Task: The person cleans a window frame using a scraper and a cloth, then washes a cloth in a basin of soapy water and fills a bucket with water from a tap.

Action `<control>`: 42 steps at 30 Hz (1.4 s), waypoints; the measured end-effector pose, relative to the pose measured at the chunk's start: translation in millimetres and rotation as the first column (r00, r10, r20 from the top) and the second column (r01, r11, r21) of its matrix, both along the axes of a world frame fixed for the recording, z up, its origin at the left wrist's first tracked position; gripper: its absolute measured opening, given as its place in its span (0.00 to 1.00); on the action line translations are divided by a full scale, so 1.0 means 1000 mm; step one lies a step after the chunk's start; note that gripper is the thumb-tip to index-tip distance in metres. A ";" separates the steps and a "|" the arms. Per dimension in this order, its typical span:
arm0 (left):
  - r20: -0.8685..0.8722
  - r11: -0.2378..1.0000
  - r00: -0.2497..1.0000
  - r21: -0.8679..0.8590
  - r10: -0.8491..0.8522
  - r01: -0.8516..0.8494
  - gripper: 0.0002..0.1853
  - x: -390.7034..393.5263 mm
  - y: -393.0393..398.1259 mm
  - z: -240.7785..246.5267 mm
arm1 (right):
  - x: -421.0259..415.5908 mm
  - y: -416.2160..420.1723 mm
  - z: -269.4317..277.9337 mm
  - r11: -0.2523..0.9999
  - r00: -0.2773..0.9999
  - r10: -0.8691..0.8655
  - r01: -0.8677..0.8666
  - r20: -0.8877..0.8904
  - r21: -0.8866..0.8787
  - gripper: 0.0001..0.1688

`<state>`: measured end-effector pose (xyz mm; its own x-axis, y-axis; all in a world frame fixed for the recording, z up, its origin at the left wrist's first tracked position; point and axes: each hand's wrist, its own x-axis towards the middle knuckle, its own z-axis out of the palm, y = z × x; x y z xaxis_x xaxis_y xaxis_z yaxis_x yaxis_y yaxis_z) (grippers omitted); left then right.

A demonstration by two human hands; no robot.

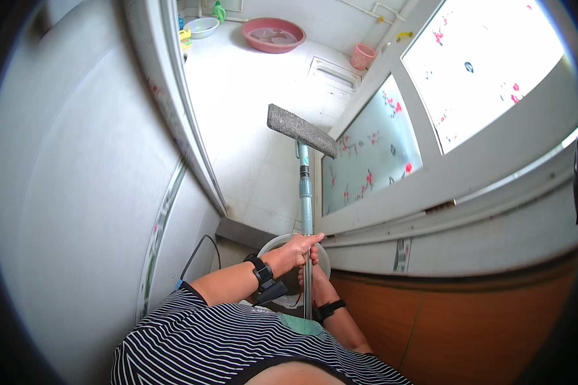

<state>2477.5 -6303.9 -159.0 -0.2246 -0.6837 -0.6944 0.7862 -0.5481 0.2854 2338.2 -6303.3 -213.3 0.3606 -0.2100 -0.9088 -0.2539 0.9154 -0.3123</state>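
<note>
A flat mop with a grey fibrous head [301, 130] is held with its head raised at the far end. Its pole has a light blue-green upper section [306, 211] and a shiny metal lower part that runs back to my striped shirt. My left hand [296, 250] wraps the pole just below the coloured section, thumb pointing to the right. Close beneath it, my right hand [316, 275] grips the metal part, partly hidden by the pole. Under both hands stands a white bucket [285, 303] with dark contents, its rim partly covered by my arms.
A raised doorway sill [245, 235] crosses ahead. At right is an open door with flowered glass panels [373, 144]. Beyond lie a pink basin [274, 48], a white basin [202, 28] and a pink basket [363, 57]. A tiled wall [86, 183] stands left, wooden panels [443, 317] right.
</note>
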 end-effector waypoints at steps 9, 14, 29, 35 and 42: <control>-0.023 0.998 0.998 0.014 0.065 -0.065 0.17 0.104 -0.127 0.011 | 0.098 -0.176 0.012 0.971 0.992 -0.110 0.120 0.057 -0.207 0.13; -0.029 0.994 0.995 -0.045 0.094 -0.096 0.19 0.135 -0.189 0.032 | 0.142 -0.247 0.039 0.965 0.976 -0.135 0.169 0.172 -0.203 0.11; 0.065 0.982 0.987 -0.130 0.148 -0.138 0.19 0.143 -0.371 0.115 | 0.167 -0.369 0.149 0.966 0.916 -0.152 0.217 0.371 -0.140 0.18; 0.019 0.992 0.994 -0.070 0.110 -0.108 0.20 0.175 -0.405 0.126 | 0.188 -0.398 0.117 0.945 0.923 -0.293 0.320 0.248 -0.072 0.15; -0.037 0.987 0.986 0.017 0.163 -0.163 0.20 0.238 -0.438 0.108 | 0.195 -0.434 0.081 0.985 0.983 -0.152 0.159 0.106 -0.060 0.10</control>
<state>2716.0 -6741.8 -51.1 -0.1376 -0.7038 -0.6970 0.8754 -0.4156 0.2468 2532.7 -6737.4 -132.1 0.4080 -0.3308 -0.8509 -0.0745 0.9169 -0.3922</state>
